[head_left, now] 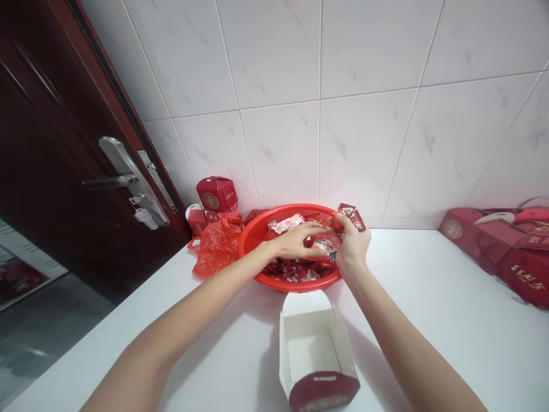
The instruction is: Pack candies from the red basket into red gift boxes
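Observation:
A red plastic basket [247, 245] full of wrapped candies [302, 273] stands against the wall. Over its middle, my left hand [295, 241] reaches in with fingers apart and slightly curved, close to the candies; nothing shows in its grasp. At the basket's right side, my right hand [355, 246] is closed around some dark red candy packets [352, 215], which stick out above the fingers. In front of the basket sits an open gift box [313, 343], white inside and dark red outside, with no candy visible in it.
Left of the basket lies a crumpled red plastic bag [217, 246], with folded red boxes [217, 194] stacked behind it. More red boxes [493, 246] are piled at the right of the white table [403, 286]. A dark door [55, 126] with a metal handle is at left.

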Available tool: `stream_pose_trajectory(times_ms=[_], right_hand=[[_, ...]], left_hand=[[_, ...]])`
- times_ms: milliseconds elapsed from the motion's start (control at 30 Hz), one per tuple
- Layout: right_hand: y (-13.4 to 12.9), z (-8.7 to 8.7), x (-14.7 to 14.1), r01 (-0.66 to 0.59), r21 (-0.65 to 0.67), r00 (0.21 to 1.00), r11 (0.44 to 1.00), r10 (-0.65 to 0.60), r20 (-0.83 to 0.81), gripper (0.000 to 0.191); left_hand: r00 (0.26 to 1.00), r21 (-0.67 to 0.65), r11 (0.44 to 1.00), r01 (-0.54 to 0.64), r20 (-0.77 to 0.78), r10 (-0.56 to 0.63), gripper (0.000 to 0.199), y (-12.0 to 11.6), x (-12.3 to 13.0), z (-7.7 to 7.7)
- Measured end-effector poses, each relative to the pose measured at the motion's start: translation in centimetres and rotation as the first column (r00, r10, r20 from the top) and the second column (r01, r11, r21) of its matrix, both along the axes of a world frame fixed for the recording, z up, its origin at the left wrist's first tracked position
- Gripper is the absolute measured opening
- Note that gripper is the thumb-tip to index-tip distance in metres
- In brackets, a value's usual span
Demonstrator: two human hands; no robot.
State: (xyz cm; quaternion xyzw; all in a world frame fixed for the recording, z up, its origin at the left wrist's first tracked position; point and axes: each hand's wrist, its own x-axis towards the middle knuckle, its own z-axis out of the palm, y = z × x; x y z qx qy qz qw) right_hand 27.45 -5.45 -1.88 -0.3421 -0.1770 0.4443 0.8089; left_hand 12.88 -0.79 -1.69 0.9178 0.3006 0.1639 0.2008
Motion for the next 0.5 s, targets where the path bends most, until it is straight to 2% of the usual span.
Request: stream_pose_trajectory(times_ms=[100,167,233,300,367,433,500], right_hand=[[-0.1,0.0,0.0,0.079,0.044,0.997,0.996,-0.08,0.016,0.029],[-0.2,0.0,-0.1,0.104,0.066,0.994,0.992,-0.107,0.031,0.029],[-0.1,0.0,-0.1,0.116,0.071,0.992,0.991,-0.119,0.034,0.029],[0.0,-0.1,-0.1,0.117,0.07,0.993,0.991,-0.118,0.022,0.029],[0.1,-0.2,-0.2,0.107,0.066,0.994,0.992,-0.107,0.004,0.029],[0.2,-0.2,-0.2,0.095,0.053,0.995,0.994,-0.095,-0.013,0.028],[0.2,-0.1,-0.1,0.082,0.031,0.996,0.996,-0.082,-0.029,0.027]], left_hand=[[0.989,-0.049,0.998,0.044,-0.137,-0.051,0.069,-0.3,1.3,-0.7],[0.986,-0.008,0.999,0.036,-0.163,-0.037,0.07,-0.2,1.7,-0.9],[0.982,0.087,0.996,-0.006,-0.186,0.022,0.067,0.0,1.8,-0.8],[0.967,0.218,0.969,-0.118,-0.197,0.162,0.061,0.3,1.5,-0.3],[0.915,0.334,0.891,-0.306,-0.155,0.373,0.058,0.6,0.9,0.3],[0.805,0.39,0.765,-0.512,-0.092,0.586,0.057,1.1,0.1,0.7],[0.679,0.402,0.641,-0.654,-0.061,0.732,0.054,1.6,-0.8,1.0]])
